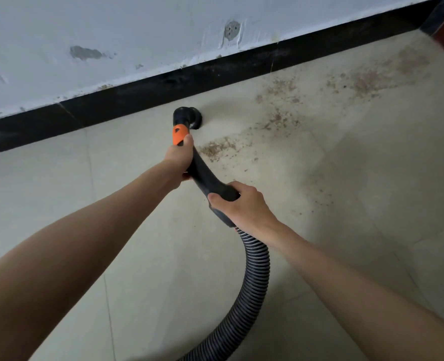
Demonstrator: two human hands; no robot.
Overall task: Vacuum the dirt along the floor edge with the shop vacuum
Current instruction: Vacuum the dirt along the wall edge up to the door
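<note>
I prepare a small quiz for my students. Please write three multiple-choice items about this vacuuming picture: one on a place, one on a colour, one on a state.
1. Where does most dirt lie, seen from the nozzle?
A. to its right
B. to its left
C. on the wall

2. What colour is the band behind the nozzle?
A. green
B. orange
C. white

3. How is the black tube held?
A. by no hand
B. by one hand
C. by both hands

Answers: 1 A, brown specks spread rightward along the baseboard. 2 B, it shows bright orange. 3 C, the left hand and right hand both grip it.
</note>
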